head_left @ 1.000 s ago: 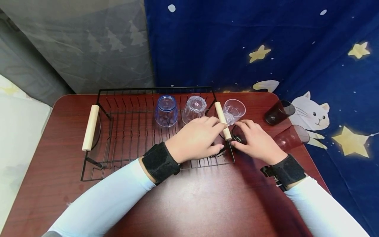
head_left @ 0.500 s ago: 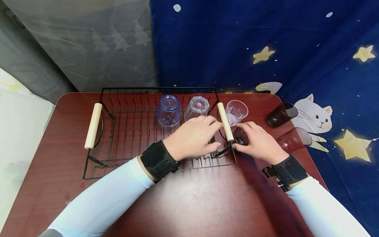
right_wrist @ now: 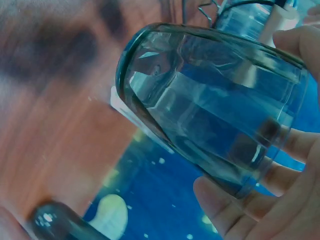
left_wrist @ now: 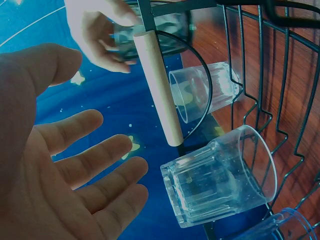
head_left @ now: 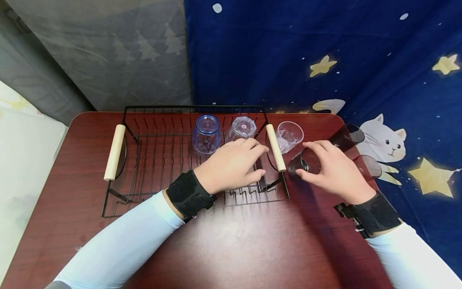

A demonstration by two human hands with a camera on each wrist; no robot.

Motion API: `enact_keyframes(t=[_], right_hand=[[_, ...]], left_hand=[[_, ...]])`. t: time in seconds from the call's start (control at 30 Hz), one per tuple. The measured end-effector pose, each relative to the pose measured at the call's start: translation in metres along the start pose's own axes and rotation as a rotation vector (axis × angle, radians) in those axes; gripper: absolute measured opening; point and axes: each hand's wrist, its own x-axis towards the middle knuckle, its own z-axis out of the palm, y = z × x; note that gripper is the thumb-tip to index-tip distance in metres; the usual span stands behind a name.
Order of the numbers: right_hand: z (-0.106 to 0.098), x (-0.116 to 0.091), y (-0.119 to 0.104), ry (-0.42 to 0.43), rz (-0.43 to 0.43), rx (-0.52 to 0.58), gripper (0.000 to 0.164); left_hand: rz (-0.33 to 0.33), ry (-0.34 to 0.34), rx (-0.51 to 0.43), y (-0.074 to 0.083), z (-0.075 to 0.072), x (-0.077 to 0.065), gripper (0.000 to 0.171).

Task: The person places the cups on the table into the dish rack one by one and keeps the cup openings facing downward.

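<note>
In the head view my right hand (head_left: 333,172) holds a dark see-through drinking glass (head_left: 298,163) just right of the rack. The right wrist view shows thumb and fingers on opposite sides of this tinted glass (right_wrist: 210,100), around its rim end. My left hand (head_left: 234,164) hovers over the right part of the black wire dish rack (head_left: 159,160), near its wooden handle (head_left: 276,148). Its fingers are spread and hold nothing, as the left wrist view shows. Inside the rack, a blue-tinted glass (head_left: 206,136) and a clear faceted glass (head_left: 241,129) stand upside down.
A clear glass (head_left: 290,137) stands upright right of the rack. Farther right are a dark tumbler (head_left: 345,137) and a reddish see-through tumbler (head_left: 369,166), partly behind my right hand. A second wooden handle (head_left: 114,152) tops the rack's left end. Curtains (head_left: 252,52) hang behind the table.
My right hand has moved right with the dark glass, away from the rack's handle. My left hand has drawn back slightly to the left from that handle.
</note>
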Motion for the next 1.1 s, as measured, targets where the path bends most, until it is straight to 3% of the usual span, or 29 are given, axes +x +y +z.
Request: enact_keyframes(t=[0.3,0.53,0.87,1.1], right_hand=[[-0.037,-0.007,-0.014,0.122,-0.028,0.0,0.077],[-0.051,-0.008,-0.03,0.224,-0.098,0.052,0.081],[-0.036,0.006,-0.054,0.278,-0.326,0.285,0.081],[-0.028,0.007,-0.073,0.282,-0.387,0.377,0.084]], left_hand=[[-0.019,0.002,-0.015,-0.001,-0.001,-0.003,0.053],[-0.025,0.008,-0.006,-0.003,-0.001,-0.004,0.058],[-0.023,0.006,-0.046,-0.005,-0.001,-0.004,0.072],[-0.007,0.015,-0.101,-0.005,-0.001,-0.007,0.079]])
